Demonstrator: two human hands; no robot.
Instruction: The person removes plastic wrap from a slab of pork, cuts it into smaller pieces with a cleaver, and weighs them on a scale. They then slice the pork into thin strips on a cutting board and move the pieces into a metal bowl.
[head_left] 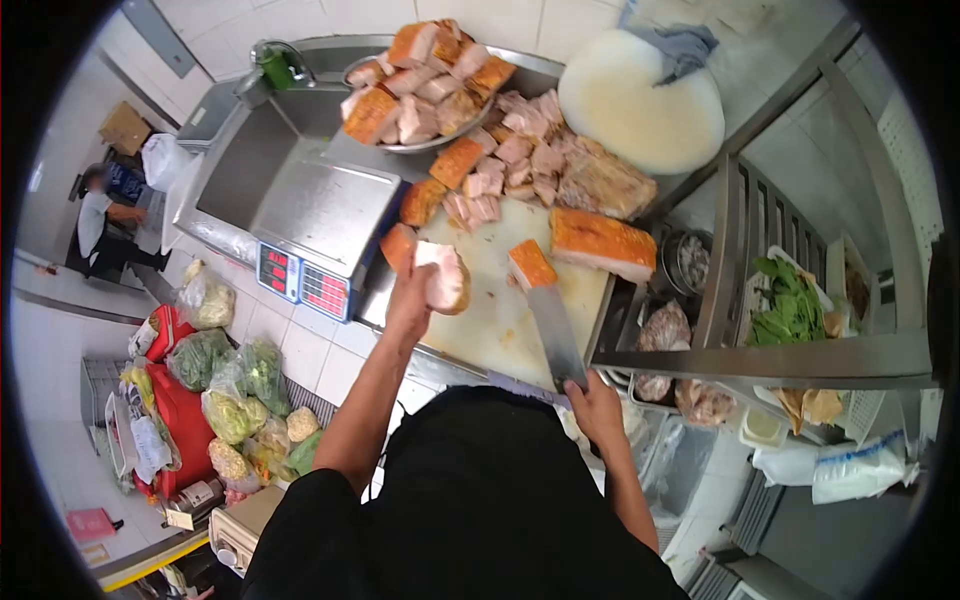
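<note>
Between left-hand fingers (418,285), pork chunk (445,278) above cutting board (495,320).

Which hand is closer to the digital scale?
Left. The left hand, holding a pork piece, is just beside the scale; the right hand grips the cleaver farther away.

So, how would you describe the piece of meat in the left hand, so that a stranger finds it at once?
Start at the pale cutting board beside the steel scale. At its left edge, the left hand lifts one chunk of roast pork. Unlike the other pieces, it is off the board, pale cut side facing up.
</note>
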